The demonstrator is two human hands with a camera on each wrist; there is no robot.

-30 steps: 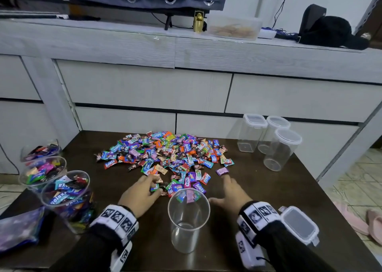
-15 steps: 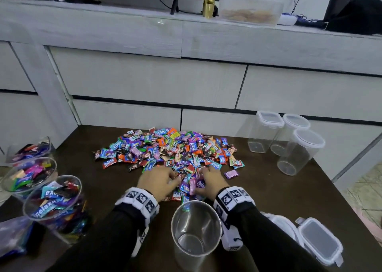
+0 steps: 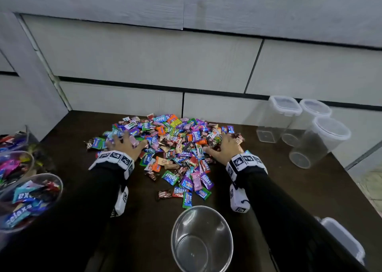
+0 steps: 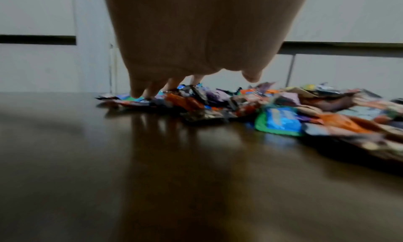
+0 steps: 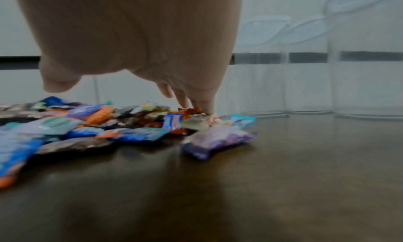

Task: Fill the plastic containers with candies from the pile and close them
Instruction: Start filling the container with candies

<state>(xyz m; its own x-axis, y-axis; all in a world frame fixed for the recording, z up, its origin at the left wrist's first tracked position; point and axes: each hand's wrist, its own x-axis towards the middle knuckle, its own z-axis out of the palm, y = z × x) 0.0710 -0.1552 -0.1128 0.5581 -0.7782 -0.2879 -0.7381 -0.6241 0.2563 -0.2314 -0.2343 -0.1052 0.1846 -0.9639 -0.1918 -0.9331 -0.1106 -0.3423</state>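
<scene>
A pile of wrapped candies (image 3: 173,145) lies in the middle of the dark table (image 3: 299,189). My left hand (image 3: 123,142) rests on the pile's left edge with its fingers spread; the left wrist view shows the fingertips (image 4: 139,92) touching wrappers, thumb apart. On the pile's right edge my right hand (image 3: 222,146) rests, its fingertips (image 5: 206,107) pointing down onto the candies (image 5: 174,121), thumb lifted clear. Neither hand holds anything. An open, empty clear container (image 3: 201,238) stands at the front, between my forearms. Its lid (image 3: 343,240) lies at the bottom right.
Three lidded empty containers (image 3: 322,141) stand at the back right, close to my right hand. Several candy-filled open containers (image 3: 29,199) stand along the left edge. White drawer fronts (image 3: 144,60) rise right behind the table.
Both hands moved apart and forward, from the pile's near edge by the container to its left and right flanks. The head camera tipped down and closer.
</scene>
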